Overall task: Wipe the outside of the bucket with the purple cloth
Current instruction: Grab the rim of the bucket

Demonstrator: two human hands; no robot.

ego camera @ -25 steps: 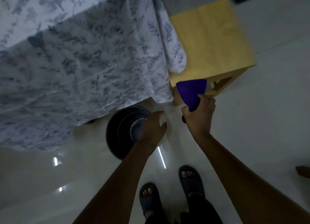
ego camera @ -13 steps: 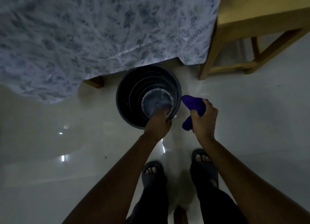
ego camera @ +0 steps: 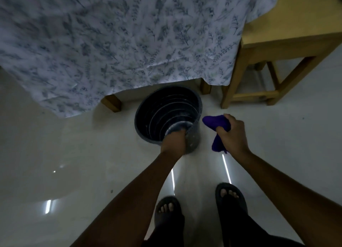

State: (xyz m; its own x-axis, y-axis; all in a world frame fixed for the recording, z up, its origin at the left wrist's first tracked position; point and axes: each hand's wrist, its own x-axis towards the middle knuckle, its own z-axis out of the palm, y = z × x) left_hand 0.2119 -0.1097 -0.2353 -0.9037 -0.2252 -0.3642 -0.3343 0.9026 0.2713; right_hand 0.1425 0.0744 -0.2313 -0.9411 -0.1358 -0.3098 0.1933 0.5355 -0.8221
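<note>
A dark grey bucket (ego camera: 162,106) stands on the pale floor, just in front of the hanging bedsheet, its opening towards me. My left hand (ego camera: 174,140) grips its near rim, fingers reaching down inside. To the right of the bucket, my right hand (ego camera: 232,134) is closed on the bunched purple cloth (ego camera: 216,123). One end of the cloth sticks out towards the bucket's side, a small gap apart from it; the other end hangs below my fist.
A floral sheet (ego camera: 120,39) drapes over a bed with wooden legs (ego camera: 112,103) behind the bucket. A yellow wooden stool (ego camera: 277,48) stands at the right. My feet in dark sandals (ego camera: 167,211) are on the glossy tiled floor (ego camera: 64,154).
The view has dropped lower and closer to the bucket. My left hand went from above the bucket to gripping its rim. My right hand brought the cloth down from the stool to beside the bucket.
</note>
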